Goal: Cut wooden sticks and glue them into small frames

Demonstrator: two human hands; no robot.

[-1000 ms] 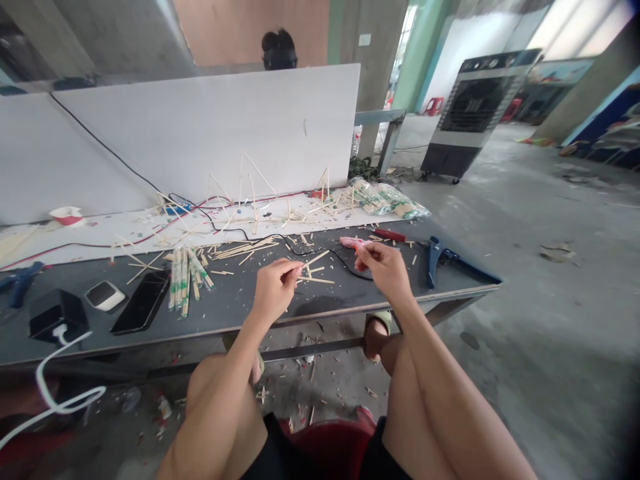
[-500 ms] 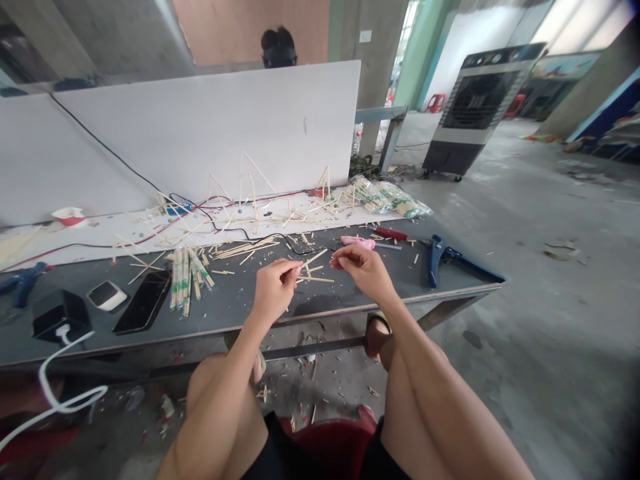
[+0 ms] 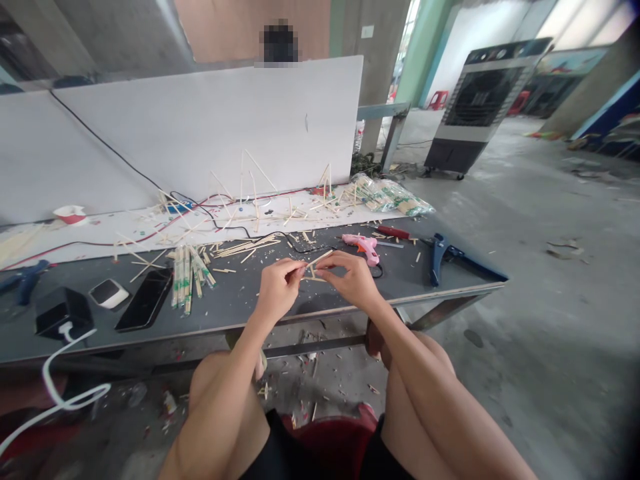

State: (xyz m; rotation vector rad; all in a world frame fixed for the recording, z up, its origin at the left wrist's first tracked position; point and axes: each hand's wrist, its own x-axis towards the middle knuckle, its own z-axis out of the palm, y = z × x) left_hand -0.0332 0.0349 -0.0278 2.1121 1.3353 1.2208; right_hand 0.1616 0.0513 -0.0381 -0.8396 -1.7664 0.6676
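Observation:
Above the front of the dark table, my left hand (image 3: 281, 288) is closed in a pinch on a small frame of pale wooden sticks (image 3: 319, 259). Short crosspieces join its longer sticks. From the other side, my right hand (image 3: 351, 280) has its thumb and fingertips closed at the frame's right part, close to my left fingertips. The fingers hide some of the joints. Just beyond my right hand lies a pink glue gun (image 3: 364, 247), with its dark cord by the wrist.
Bundled chopsticks (image 3: 186, 280), a phone (image 3: 145, 300) and a black box (image 3: 63, 313) with a white cable lie left. Blue pliers-like tool (image 3: 437, 260) and red-handled tool (image 3: 393, 233) lie right. Stick structures (image 3: 255, 193) and bagged sticks (image 3: 393, 195) stand behind, before a white board (image 3: 200, 133).
My right hand has moved left and its fingertips have come to the stick frame, near my left hand. More of the glue gun shows now. My left hand has barely moved.

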